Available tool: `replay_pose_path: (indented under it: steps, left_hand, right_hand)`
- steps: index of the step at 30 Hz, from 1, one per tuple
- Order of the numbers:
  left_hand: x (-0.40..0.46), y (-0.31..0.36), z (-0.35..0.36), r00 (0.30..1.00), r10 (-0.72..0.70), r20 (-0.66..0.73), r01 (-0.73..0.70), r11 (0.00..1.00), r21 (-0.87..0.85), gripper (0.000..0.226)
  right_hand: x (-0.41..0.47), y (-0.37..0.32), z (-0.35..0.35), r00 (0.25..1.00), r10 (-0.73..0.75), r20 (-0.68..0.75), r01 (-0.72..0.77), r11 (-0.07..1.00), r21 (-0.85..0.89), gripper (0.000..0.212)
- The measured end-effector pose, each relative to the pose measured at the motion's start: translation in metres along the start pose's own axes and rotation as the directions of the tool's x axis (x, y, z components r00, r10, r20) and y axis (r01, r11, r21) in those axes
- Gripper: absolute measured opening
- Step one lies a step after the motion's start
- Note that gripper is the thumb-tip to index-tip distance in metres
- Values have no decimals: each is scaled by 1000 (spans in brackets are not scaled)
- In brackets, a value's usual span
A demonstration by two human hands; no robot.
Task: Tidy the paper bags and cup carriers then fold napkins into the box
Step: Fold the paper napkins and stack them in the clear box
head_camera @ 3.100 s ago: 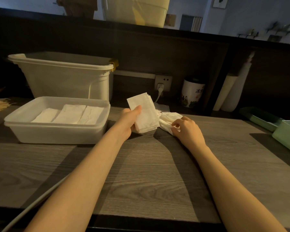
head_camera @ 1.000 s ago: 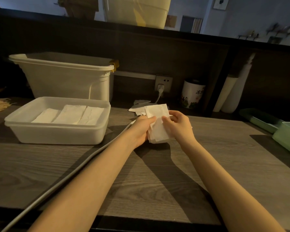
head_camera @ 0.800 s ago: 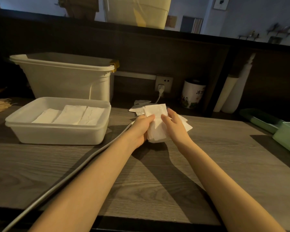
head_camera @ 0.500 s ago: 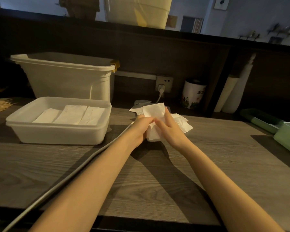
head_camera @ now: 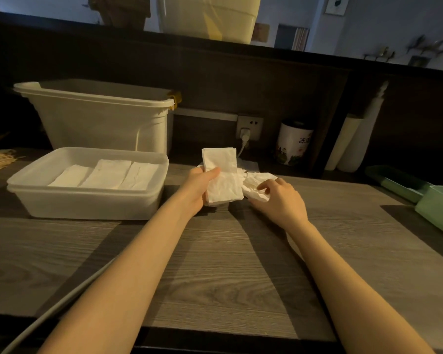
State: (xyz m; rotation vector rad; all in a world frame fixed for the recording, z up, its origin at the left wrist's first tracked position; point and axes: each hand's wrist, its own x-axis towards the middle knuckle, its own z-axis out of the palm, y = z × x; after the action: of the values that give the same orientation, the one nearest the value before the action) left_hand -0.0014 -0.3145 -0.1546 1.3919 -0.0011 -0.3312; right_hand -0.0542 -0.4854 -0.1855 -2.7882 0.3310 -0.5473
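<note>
Napkin (head_camera: 221,175) beside box (head_camera: 149,194) rim

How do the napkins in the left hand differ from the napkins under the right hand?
The napkins in the left hand are folded flat into a neat rectangle and held up off the counter, pinched under the thumb of the left hand. The napkins under the right hand are crumpled and loose, lying on the counter, with the right hand reaching onto them. Both are white paper.
</note>
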Motion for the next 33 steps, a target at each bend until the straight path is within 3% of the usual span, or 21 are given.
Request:
replay_pose_path:
  steps: [3,8,11,16,21,24,30,33]
  left_hand:
    - [1,1,-2,1000,-1,-17,1,1000,31,38]
    - [4,0,-5,998,7,-58,-3,997,82,35]
    - [5,0,-4,998,-1,-66,6,998,69,35]
    - [6,0,-3,996,-3,-86,8,999,51,34]
    - [9,-5,-4,993,-20,-114,24,999,38,33]
    - [8,-8,-1,995,-51,-84,48,998,-44,33]
    - [-3,-12,10,976,-216,42,219,938,-268,19]
    - [-5,-11,13,970,-210,119,239,903,-358,25]
  right_hand:
    - [-2,-2,3,1000,0,-15,-1,997,-74,38]
    - [-2,-2,6,996,16,-83,-19,999,-34,24]
    - [0,-2,5,992,40,-123,-34,998,56,23]
    - [1,-1,-1,965,166,-202,-83,927,366,22]
    - [0,-8,-15,948,215,-233,-7,748,664,23]
    - [-2,-19,-23,964,210,-161,21,546,838,20]
    - [-6,-34,-33,987,158,-17,-23,251,968,19]
    - [-6,-36,-28,989,144,28,-65,263,963,19]
